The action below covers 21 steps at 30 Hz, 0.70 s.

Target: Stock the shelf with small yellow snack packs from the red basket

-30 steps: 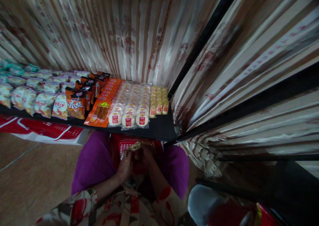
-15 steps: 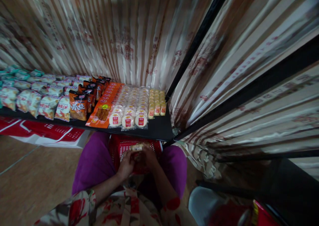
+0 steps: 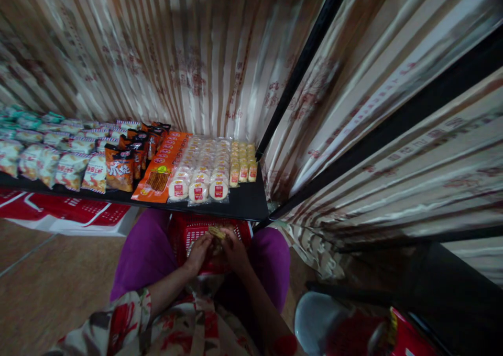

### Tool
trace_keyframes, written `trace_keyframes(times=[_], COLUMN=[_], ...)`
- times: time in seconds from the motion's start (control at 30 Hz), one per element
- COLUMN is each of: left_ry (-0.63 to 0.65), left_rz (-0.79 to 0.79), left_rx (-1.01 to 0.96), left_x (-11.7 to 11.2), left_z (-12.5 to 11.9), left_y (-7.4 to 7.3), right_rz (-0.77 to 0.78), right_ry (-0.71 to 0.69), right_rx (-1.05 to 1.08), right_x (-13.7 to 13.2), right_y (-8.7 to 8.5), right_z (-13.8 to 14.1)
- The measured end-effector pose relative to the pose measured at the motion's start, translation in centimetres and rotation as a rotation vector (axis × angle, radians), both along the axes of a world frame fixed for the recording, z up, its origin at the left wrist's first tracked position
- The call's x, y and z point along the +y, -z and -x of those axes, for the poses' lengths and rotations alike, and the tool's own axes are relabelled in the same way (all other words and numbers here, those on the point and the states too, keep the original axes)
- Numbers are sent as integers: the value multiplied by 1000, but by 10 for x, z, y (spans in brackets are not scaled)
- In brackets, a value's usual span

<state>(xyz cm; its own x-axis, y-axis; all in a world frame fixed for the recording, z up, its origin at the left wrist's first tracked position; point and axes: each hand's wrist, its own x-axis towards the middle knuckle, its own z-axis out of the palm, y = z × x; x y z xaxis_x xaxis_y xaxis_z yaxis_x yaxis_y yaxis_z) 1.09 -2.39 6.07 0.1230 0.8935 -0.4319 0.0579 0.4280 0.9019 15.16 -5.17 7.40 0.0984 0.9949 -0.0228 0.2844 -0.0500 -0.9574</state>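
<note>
Between my knees, a red plastic basket [image 3: 181, 230] with a perforated wall sits just below the shelf edge. Over it, a small yellowish wrapped snack [image 3: 217, 232] is pinched between my two hands. My left hand [image 3: 199, 251] has its fingertips closed at the packet's left end. On the other end, my right hand [image 3: 236, 250] grips with thumb and fingers. Other small wrapped pieces under my fingers are dim and partly hidden. In front, similar yellow wrapped snacks [image 3: 243, 163] stand in rows beside round white packaged crackers [image 3: 198, 188].
The black shelf [image 3: 247, 201] also holds an orange flat packet [image 3: 157, 175], orange-brown bags [image 3: 119, 170] and several white snack bags [image 3: 73, 168]. Red baskets [image 3: 74, 209] lie under its left part. Black poles [image 3: 314, 195] and a striped curtain [image 3: 220, 57] close the right and back.
The wrapped snack has turned from lying level to tilted in my hands, and my right fingers have shifted on it. The whole view has moved slightly, with the shelf now a little further left.
</note>
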Motion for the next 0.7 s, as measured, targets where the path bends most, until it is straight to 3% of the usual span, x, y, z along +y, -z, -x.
trace_keyframes(times=[0.13,0.33,0.57,0.7], left_ry=[-108,-169,-112,-67], left_rz=[83,218,234,216], left_rx=[-277,-435,-434,-420], left_x=[-1,-3,-7,-6], left_z=[-4,-13,-17,-18], left_y=[-11,-23,-51,-56], right_rz=[-184,-335,-453,-504], right_ry=[-47,-119,-207,-203], right_rx=[-193,-410,-592,-638], right_x=[-9,-19,-27,-30], right_y=[-4,-14,-19,-22], right_z=[-2,-7,-16,-18])
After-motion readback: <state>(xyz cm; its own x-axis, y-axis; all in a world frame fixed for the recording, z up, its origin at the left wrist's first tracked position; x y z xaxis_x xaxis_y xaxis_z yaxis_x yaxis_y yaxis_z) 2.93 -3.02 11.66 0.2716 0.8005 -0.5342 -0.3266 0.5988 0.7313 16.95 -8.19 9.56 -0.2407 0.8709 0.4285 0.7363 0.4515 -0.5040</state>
